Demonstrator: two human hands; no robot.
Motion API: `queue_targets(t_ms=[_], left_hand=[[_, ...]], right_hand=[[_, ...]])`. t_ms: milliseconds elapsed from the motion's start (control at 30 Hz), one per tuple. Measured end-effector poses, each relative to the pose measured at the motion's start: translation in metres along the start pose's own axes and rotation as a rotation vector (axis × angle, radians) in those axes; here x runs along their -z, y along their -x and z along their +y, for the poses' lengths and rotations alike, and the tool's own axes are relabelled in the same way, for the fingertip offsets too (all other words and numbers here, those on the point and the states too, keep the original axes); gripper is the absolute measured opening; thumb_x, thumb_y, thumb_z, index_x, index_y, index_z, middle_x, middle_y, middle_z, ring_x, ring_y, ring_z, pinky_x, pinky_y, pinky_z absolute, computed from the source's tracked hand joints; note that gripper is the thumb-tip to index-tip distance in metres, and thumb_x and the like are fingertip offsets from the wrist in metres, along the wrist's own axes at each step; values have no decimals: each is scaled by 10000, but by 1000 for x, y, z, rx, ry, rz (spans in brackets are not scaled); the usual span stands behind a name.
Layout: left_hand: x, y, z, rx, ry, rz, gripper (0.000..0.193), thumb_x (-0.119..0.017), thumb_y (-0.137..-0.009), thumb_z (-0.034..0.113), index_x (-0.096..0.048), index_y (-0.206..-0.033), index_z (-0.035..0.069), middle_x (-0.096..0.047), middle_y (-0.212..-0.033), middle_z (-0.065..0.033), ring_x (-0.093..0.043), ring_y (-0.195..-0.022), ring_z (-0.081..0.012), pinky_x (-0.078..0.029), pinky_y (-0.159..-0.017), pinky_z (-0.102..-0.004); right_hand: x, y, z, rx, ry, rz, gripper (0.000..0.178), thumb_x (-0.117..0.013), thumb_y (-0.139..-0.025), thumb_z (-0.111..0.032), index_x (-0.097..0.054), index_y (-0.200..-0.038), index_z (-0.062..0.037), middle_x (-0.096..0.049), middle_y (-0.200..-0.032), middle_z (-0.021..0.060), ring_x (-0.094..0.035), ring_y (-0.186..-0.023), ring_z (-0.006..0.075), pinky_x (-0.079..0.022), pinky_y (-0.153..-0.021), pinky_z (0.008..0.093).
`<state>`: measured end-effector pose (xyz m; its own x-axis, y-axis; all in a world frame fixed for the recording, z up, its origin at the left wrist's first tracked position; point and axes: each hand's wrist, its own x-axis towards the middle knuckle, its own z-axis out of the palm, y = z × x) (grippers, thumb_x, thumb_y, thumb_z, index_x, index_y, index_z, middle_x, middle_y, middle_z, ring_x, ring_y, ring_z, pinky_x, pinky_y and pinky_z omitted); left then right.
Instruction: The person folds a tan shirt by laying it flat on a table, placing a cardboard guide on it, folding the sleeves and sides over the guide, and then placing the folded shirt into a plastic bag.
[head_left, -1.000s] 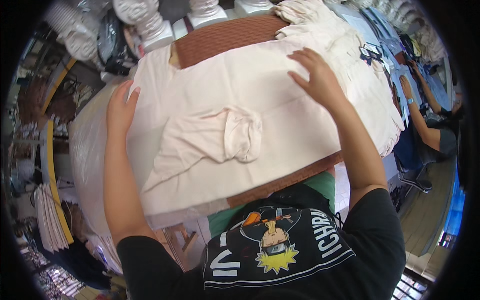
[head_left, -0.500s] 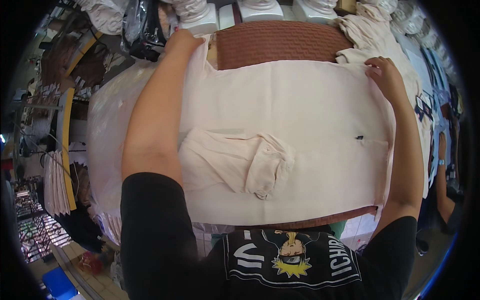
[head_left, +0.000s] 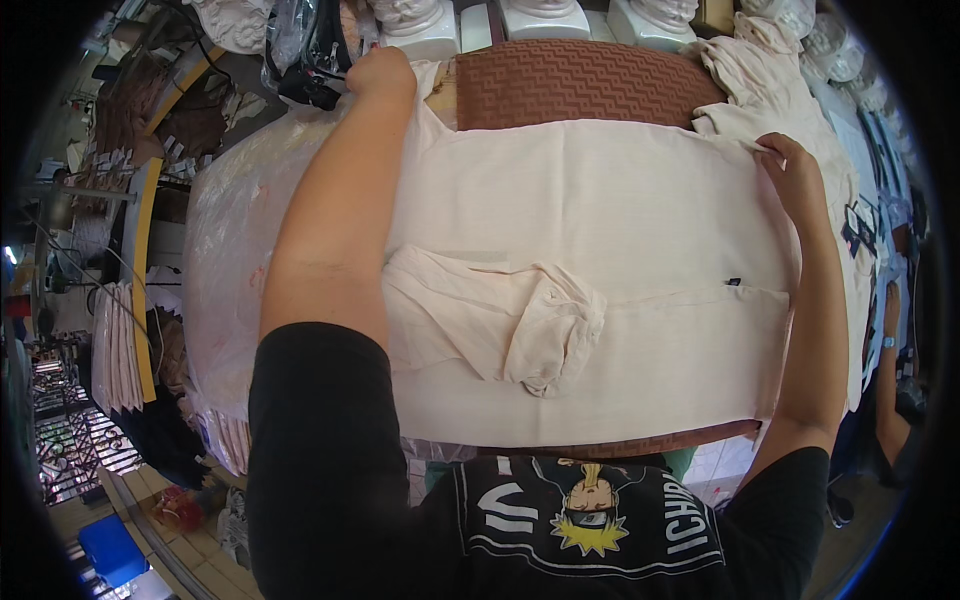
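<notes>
A cream shirt (head_left: 640,215) lies spread across the table, with a cuffed sleeve (head_left: 555,330) folded over its left part. My left hand (head_left: 383,75) is closed at the shirt's far left end; its fingertips are mostly hidden behind the hand. At the far right corner, my right hand (head_left: 795,170) pinches the shirt's edge between thumb and fingers. A small dark label (head_left: 733,282) shows on the right part of the cloth.
Beyond the shirt, a brown woven-pattern mat (head_left: 580,85) covers the table. Clear plastic wrap (head_left: 235,260) lies at left. More cream cloth (head_left: 755,75) is bunched at the far right. White pedestals (head_left: 545,20) line the back. At far right, another person's arm (head_left: 888,370) shows.
The scene has shifted slightly rightward in view. My left hand has turned a little, so less of its fingers shows. My right hand keeps its pinch at the corner, and the shirt lies much the same.
</notes>
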<state>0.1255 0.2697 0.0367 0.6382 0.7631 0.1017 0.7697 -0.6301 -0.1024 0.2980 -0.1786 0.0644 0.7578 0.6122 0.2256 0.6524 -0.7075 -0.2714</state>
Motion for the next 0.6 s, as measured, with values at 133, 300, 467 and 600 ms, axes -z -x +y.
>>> queue_targets(t_ms=[133, 300, 467, 600], left_hand=[[17, 4, -10, 48, 227, 84, 287, -495, -842, 132, -651, -1068, 48, -616, -1128, -186, -602, -1045, -312, -500, -835, -396], [-5, 3, -57, 244, 1723, -41, 299, -455, -894, 171, -565, -1123, 14, -588, -1161, -168, -586, -1024, -316, -454, -915, -400], [32, 44, -90, -13, 2256, -280, 302, -501, -916, 180, -504, -1177, 29, -605, -1090, -98, -578, -1021, -207, -448, -906, -348], [78, 103, -120, -250, 2147, 3, 348, -615, -861, 214, -566, -1118, -17, -637, -1011, -86, -617, -916, -191, -485, -836, -313]], right_hand=[[1, 6, 9, -1, 10, 45, 220, -617, -827, -136, -647, -1014, -24, -667, -911, 148, -640, -841, 254, -475, -774, 323], [4, 11, 13, -58, -26, 29, 237, -609, -837, -139, -646, -1044, -29, -670, -948, 138, -634, -879, 230, -462, -807, 309], [25, 36, 23, -1, -31, 83, 241, -600, -864, -149, -640, -1074, -37, -671, -979, 124, -623, -925, 188, -447, -841, 288], [41, 81, 11, -2, -79, 198, 238, -585, -896, -170, -635, -1087, -38, -669, -989, 99, -612, -936, 161, -437, -861, 277]])
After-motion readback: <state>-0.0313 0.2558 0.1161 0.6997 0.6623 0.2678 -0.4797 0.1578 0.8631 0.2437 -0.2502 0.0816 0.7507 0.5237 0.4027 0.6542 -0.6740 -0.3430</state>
